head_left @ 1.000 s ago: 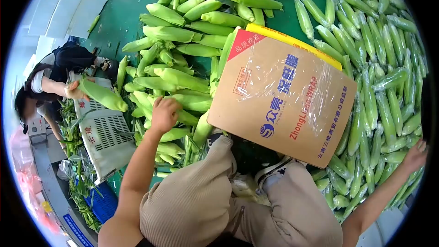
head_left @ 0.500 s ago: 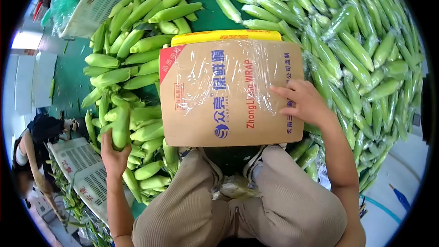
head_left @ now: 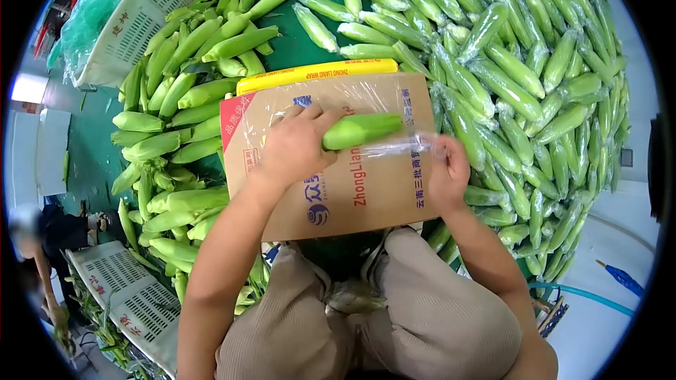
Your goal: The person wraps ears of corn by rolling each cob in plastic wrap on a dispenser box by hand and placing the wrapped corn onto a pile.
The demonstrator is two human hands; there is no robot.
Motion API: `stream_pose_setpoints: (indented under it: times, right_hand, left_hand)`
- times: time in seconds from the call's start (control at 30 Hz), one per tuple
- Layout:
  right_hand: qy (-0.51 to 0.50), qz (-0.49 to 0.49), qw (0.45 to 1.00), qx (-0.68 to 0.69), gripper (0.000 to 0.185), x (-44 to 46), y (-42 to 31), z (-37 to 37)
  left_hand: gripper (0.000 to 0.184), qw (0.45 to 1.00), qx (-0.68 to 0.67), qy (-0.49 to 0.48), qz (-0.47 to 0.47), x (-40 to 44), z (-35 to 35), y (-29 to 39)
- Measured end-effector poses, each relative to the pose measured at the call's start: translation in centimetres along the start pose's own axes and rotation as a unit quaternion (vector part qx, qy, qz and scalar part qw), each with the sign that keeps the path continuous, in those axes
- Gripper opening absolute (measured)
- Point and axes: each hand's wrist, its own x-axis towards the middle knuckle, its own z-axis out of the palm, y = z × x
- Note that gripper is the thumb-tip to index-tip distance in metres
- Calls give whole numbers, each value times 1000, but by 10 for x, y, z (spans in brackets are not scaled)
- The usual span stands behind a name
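Note:
A husked-looking green ear of corn (head_left: 362,131) lies across the top of a cardboard box (head_left: 373,211), its near end gripped by my left hand (head_left: 299,142). Clear plastic wrap (head_left: 398,146) stretches over the box top beneath the corn. At the box's right edge, my right hand (head_left: 448,169) has its fingers closed on the edge of that wrap. A yellow wrap carton (head_left: 317,76) sits against the far side of the box.
Unwrapped corn (head_left: 158,144) is heaped to the left. Film-wrapped corn (head_left: 514,74) fills the right side. White crates (head_left: 144,10) stand at the upper left and lower left, one beside a green plastic bag (head_left: 98,10). Another person (head_left: 60,236) is at the far left.
My left hand has brought an ear of corn from the left heap onto the box. My right hand has moved from lying on the wrap to pinching its edge at the right.

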Motion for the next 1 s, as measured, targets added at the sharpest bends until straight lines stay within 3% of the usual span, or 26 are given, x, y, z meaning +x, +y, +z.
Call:
stream_pose_setpoints:
  times: [0.07, 0.17, 0.27, 0.3, 0.4, 0.47, 0.6, 0.63, 0.73, 0.77, 0.87, 0.9, 1.0]
  right_hand:
    - [-5, 28, 999, -25, 22, 30, -12, 18]
    - [-207, -46, 939, -270, 37, 67, 6, 42]
    - [-224, -268, 831, -433, 61, 71, -4, 73]
    - [-250, -211, 837, -439, 73, 76, -2, 77]
    - [-279, -216, 822, -446, 70, 89, 15, 79]
    - [-212, -237, 850, -419, 64, 95, 15, 78]
    - [-232, -235, 852, -406, 57, 85, 6, 76]
    - [-260, -232, 841, -414, 57, 83, 5, 78]
    - [-347, -225, 813, -410, 57, 77, -4, 77]
    - [-382, -216, 812, -385, 57, 72, -9, 74]
    - [-466, -165, 795, -353, 58, 44, -28, 66]
    - [-492, -148, 784, -348, 58, 39, -33, 65]
    - [-470, -221, 768, -375, 64, 40, -39, 70]
  left_hand:
    - [67, 999, -21, -23, -10, 3, -5, -2]
    - [67, 999, 20, -17, 32, 5, -6, -7]
    - [63, 995, -86, -7, 48, 10, -5, -22]
    - [68, 990, -86, 70, 88, 8, -7, -29]
    - [77, 982, -87, 151, -79, -62, 6, -49]
    - [80, 991, -5, 91, -93, -103, 10, -45]
    - [35, 969, 9, 128, -210, -118, 17, -59]
    - [21, 964, 1, 194, -181, -119, 20, -65]
    - [22, 931, -24, 349, -105, -130, 13, -56]
    - [26, 920, -96, 370, -89, -132, 10, -42]
    - [26, 909, -101, 402, -45, -143, 22, -28]
    - [28, 930, -95, 353, -35, -147, 27, -22]
    - [38, 965, -49, 252, -54, -156, 40, -13]
